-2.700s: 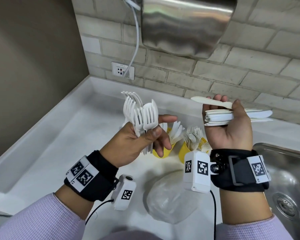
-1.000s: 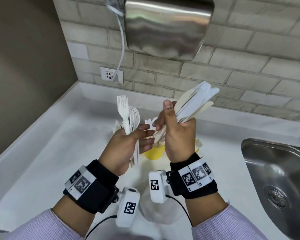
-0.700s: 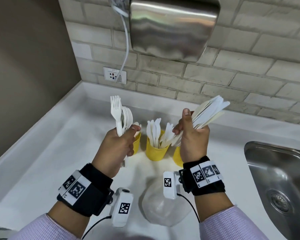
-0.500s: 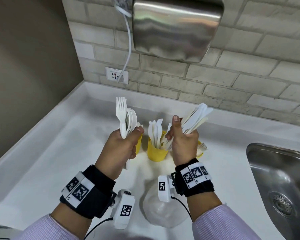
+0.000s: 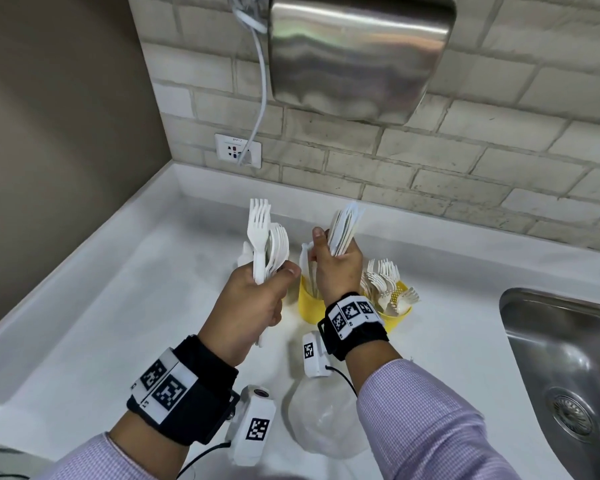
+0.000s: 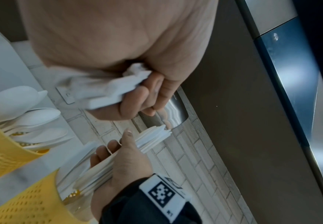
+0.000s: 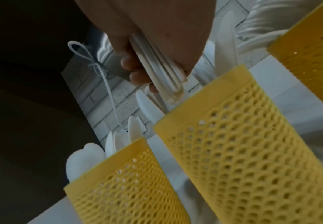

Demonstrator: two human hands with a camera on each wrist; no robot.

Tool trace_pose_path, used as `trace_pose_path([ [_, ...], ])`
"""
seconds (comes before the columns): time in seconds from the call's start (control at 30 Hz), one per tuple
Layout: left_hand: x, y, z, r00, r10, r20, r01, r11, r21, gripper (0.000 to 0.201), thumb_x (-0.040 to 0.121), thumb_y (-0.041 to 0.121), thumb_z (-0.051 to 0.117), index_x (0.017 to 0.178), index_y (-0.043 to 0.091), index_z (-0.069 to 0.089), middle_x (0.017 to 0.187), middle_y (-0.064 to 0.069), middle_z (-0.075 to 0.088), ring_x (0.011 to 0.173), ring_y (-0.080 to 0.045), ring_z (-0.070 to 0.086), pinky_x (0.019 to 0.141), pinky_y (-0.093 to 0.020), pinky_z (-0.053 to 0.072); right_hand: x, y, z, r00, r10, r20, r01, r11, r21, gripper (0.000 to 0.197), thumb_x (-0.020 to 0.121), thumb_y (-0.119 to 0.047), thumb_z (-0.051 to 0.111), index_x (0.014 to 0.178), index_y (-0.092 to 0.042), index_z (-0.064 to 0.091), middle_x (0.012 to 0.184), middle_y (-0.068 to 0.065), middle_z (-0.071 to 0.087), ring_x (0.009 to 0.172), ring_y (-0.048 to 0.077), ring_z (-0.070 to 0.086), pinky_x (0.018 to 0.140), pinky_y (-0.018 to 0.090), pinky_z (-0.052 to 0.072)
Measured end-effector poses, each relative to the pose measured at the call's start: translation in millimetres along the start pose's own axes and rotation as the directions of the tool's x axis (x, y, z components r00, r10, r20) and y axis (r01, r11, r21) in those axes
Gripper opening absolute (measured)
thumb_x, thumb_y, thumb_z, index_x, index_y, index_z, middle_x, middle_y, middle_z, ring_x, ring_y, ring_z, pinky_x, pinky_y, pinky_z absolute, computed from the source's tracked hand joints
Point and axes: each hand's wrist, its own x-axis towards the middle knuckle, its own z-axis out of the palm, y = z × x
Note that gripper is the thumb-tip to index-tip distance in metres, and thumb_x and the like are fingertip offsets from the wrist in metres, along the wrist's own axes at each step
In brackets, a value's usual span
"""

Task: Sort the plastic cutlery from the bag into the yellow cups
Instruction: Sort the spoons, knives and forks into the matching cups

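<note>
Two bundles, sorted by kind and held upright, handles down, for dropping in. Left hand (image 5: 253,303) wrapped round forks (image 5: 267,237), beside the left yellow cup (image 7: 126,181) of spoons. Right hand (image 5: 336,268) clamped on knives (image 5: 343,230), handle ends just over the middle cup (image 5: 309,303). Right cup (image 5: 395,313) full of forks. Bag (image 5: 323,420) flat on counter (image 5: 118,306), seemingly emptied.

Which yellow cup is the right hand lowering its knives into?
The middle cup, directly under the right hand; the fork-filled cup stands to its right.
</note>
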Motion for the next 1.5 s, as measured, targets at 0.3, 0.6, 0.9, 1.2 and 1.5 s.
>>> trace_pose_path([
  [0.3,1,-1,0,1.000,0.010,0.021,-0.010,1.000,0.026,0.027,0.099,0.020,0.064,0.074,0.016,0.054,0.057,0.006,0.029,0.048,-0.014,0.025,0.047,-0.025,0.027,1,22,2,1.000,0.010,0.017,-0.008,0.993,-0.121,0.018,0.089,-0.028,0.077,0.086,-0.012,0.069,0.076,0.003,0.073,0.073,0.023,0.070,0.071,0.032,0.056],
  [0.6,2,-1,2,1.000,0.016,0.017,-0.017,1.000,0.026,0.040,0.099,0.020,0.064,0.062,0.023,0.049,0.058,0.003,0.029,0.051,-0.017,0.023,0.050,-0.030,0.024,-2,19,2,0.994,-0.101,-0.032,0.097,0.988,-0.120,0.027,0.088,-0.017,0.073,0.109,-0.025,0.058,0.083,-0.006,0.066,0.071,0.008,0.061,0.071,0.025,0.053],
  [0.9,2,-4,0,0.999,0.031,0.021,-0.032,0.999,0.042,0.034,0.099,0.022,0.065,0.067,0.021,0.052,0.060,0.001,0.026,0.051,-0.018,0.022,0.051,-0.030,0.024,6,12,-6,0.883,-0.462,0.088,0.459,0.805,-0.376,0.021,0.088,-0.008,0.069,0.107,-0.019,0.067,0.077,0.002,0.063,0.070,0.016,0.060,0.070,0.032,0.053],
  [1.2,4,-4,1,0.998,0.049,0.046,-0.052,0.997,0.049,0.032,0.098,0.026,0.066,0.071,0.015,0.053,0.060,0.003,0.027,0.051,-0.018,0.024,0.051,-0.029,0.025,1,5,-14,0.840,-0.324,0.436,0.531,0.322,-0.784,0.067,0.097,-0.048,0.029,0.131,0.001,0.061,0.151,0.023,0.048,0.146,0.041,0.036,0.117,0.053,0.035],
  [1.5,5,-3,4,0.996,0.059,0.069,-0.063,0.996,0.063,0.032,0.098,0.028,0.067,0.077,0.009,0.054,0.061,0.000,0.026,0.052,-0.019,0.023,0.050,-0.027,0.027,-1,-25,-14,0.845,0.234,0.481,0.482,0.055,-0.874,0.084,0.100,-0.057,0.018,0.161,0.000,0.006,0.170,0.021,0.005,0.158,0.035,-0.001,0.126,0.055,-0.002],
])
